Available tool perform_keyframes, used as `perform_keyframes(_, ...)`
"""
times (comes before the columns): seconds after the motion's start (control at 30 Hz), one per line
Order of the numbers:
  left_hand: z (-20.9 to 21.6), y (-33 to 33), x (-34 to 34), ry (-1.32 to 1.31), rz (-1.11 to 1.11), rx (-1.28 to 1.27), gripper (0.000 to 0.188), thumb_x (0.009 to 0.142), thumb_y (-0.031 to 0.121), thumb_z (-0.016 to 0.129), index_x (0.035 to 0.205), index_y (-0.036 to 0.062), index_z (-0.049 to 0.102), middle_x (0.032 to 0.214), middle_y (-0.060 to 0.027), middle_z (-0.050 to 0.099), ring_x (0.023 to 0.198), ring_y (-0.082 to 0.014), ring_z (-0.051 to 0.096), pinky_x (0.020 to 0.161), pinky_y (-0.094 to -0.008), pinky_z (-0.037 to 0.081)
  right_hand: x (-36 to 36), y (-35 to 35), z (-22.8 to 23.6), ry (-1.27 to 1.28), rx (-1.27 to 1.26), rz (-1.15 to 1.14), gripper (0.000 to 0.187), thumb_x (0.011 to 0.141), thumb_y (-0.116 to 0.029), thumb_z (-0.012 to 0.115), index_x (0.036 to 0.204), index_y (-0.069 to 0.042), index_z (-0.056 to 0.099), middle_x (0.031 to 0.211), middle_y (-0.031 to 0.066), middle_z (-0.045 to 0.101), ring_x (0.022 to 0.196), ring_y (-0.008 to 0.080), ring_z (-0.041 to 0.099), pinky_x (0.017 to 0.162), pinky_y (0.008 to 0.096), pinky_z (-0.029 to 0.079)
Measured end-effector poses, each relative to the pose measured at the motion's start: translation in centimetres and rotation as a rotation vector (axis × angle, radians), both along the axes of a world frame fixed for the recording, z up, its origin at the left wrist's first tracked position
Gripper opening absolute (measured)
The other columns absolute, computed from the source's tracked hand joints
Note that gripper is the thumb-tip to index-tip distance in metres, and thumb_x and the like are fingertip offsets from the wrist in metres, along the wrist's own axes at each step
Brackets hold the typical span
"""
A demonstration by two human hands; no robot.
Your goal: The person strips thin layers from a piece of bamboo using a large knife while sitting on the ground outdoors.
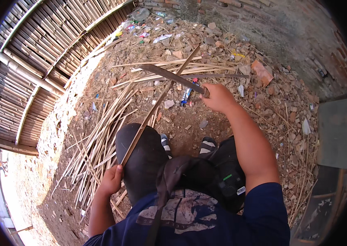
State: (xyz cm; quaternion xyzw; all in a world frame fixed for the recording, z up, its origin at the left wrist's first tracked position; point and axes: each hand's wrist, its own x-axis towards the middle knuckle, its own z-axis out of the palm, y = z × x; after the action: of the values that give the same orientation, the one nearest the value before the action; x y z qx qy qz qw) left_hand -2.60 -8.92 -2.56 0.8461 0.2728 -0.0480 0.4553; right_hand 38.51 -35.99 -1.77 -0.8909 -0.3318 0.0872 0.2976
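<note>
My left hand (111, 180) is closed round the near end of a long flat bamboo strip (142, 126). The strip slants away over my left knee, its far end up and to the right. In my right hand (219, 98) is the handle of a machete (169, 75), its dark blade pointing left. The blade crosses the strip near the strip's upper half; whether they touch I cannot tell. A heap of thin pale bamboo strips (99, 153) lies on the ground left of my knee. More strips (157, 67) lie crosswise beyond the blade.
A slatted bamboo fence (64, 35) stands at the left, and a brick wall (271, 24) at the back right. Broken bricks, such as an orange piece (262, 73), and litter cover the ground. A blue wrapper (186, 95) lies before my feet. A grey panel (337, 131) stands at the right.
</note>
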Motion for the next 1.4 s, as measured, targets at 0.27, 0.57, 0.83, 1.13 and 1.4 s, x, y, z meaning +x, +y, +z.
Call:
perform_keyframes(0.27,-0.2,-0.1,-0.1,-0.039,-0.063,0.263,0.047,0.108,0.036,0.042,0.08,-0.001,0.052,0.063,-0.0198,0.05,0.057,-0.0322,0.05,0.06,-0.0426,0.043,-3.3,1.1,1.8,-0.34,-0.168,0.399,0.022,0.08,-0.026,0.073,0.092,-0.01,0.064,0.083,0.0145,0.069,0.078,0.038,0.068,0.069,0.0487,0.053)
perform_keyframes(0.57,-0.3,-0.6,0.4,-0.065,-0.025,0.264,0.051,0.108,0.038,0.039,0.077,-0.0004,0.051,0.061,-0.0125,0.049,0.058,-0.0241,0.049,0.058,-0.0404,0.041,0.5,-2.2,1.5,0.023,0.075,-0.062,0.024,0.08,-0.022,0.075,0.095,-0.005,0.064,0.079,0.0181,0.066,0.077,0.0396,0.065,0.069,0.0476,0.049)
perform_keyframes(0.83,-0.7,-0.4,-0.2,-0.084,-0.04,0.278,0.051,0.109,0.039,0.037,0.08,-0.0009,0.051,0.064,-0.0168,0.052,0.06,-0.0304,0.052,0.06,-0.0436,0.041,-2.9,0.9,2.8,-0.252,-0.164,0.381,0.025,0.077,-0.022,0.074,0.097,-0.009,0.065,0.079,0.0155,0.068,0.079,0.0378,0.068,0.071,0.0486,0.053)
perform_keyframes(1.13,-0.1,-0.8,0.3,-0.061,-0.053,0.35,0.042,0.106,0.034,0.043,0.084,-0.0008,0.053,0.071,-0.027,0.057,0.069,-0.0486,0.057,0.062,-0.051,0.043,1.2,-1.7,0.1,-0.137,0.121,-0.03,0.033,0.08,-0.026,0.076,0.102,-0.004,0.065,0.078,0.0155,0.067,0.075,0.0337,0.067,0.069,0.0444,0.05)
perform_keyframes(1.4,-1.1,-1.0,-0.2,-0.097,-0.052,0.536,0.037,0.104,0.032,0.048,0.083,0.0021,0.051,0.069,-0.0265,0.057,0.069,-0.0509,0.058,0.061,-0.056,0.043,-2.4,0.6,1.8,-0.214,-0.022,0.323,0.022,0.075,-0.019,0.074,0.088,-0.007,0.062,0.074,0.0159,0.065,0.074,0.0377,0.066,0.066,0.048,0.051)
